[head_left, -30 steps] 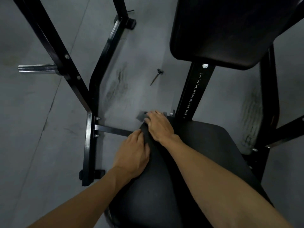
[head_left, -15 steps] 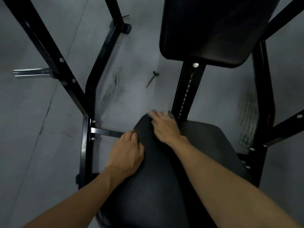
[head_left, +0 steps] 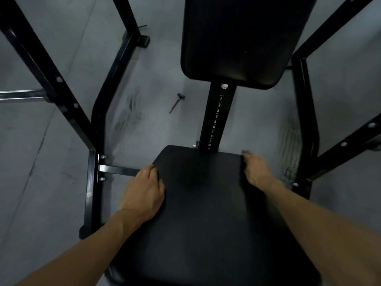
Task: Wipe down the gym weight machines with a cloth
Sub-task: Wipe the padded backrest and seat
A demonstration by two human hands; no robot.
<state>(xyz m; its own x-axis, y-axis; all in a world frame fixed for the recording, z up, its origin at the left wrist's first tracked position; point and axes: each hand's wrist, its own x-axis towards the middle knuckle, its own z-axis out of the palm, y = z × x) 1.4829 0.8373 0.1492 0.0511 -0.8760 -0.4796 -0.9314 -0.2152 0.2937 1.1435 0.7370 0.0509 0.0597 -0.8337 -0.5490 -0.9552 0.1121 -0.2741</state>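
The black seat pad (head_left: 202, 203) of the weight machine fills the lower middle of the view. My left hand (head_left: 144, 190) grips the pad's left edge near its far corner, fingers curled over the side. My right hand (head_left: 256, 170) lies flat on the far right corner of the seat, blurred with motion. It presses a grey cloth (head_left: 245, 151) onto the pad, and only a small bit of the cloth shows at the fingertips. The black back pad (head_left: 243, 42) stands above on a numbered post (head_left: 216, 120).
Black frame bars (head_left: 90, 182) run along the left and right of the seat (head_left: 305, 124). A chrome peg (head_left: 20, 96) sticks out at the left. A small pin (head_left: 176, 103) lies on the grey floor beyond the seat.
My right hand has swept with the cloth from the seat's far left corner across to the far right corner. My left hand has kept its hold on the left edge.
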